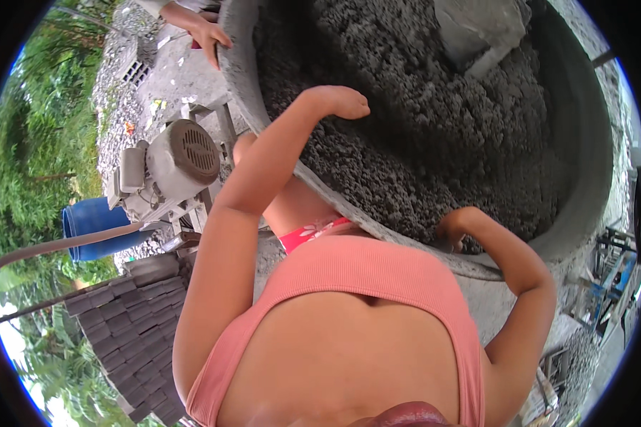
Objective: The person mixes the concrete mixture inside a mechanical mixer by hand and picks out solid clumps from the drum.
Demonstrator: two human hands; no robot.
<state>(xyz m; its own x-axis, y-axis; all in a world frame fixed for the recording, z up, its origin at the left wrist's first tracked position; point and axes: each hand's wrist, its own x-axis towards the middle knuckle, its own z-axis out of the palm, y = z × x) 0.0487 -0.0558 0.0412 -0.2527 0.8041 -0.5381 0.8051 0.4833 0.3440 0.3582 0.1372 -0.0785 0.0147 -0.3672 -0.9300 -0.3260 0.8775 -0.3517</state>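
Gravelly yard (114, 89), round grey tub (592, 142) with dark crumbly mix (424, 135).

A salmon-pink, fine-ribbed, sleeveless top (367, 265) with a wide scooped neckline (335, 288) and broad shoulder straps (471, 363); below it, a bright red cloth garment (295, 238) printed with white flowers (310, 231). The left hand (343, 103) and right hand (459, 226) are bare.

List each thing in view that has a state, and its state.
Mixing pan, open-topped, partly filled
Cement-like mix, loose and clumpy
Mixing paddle, smeared grey
Left hand, fingers bent, over the mix
Right hand, fingers curled, at the mix's near edge
Co-worker's hand, on the pan
Electric motor, dusty; running or not, cannot tell
Grey blocks, stacked
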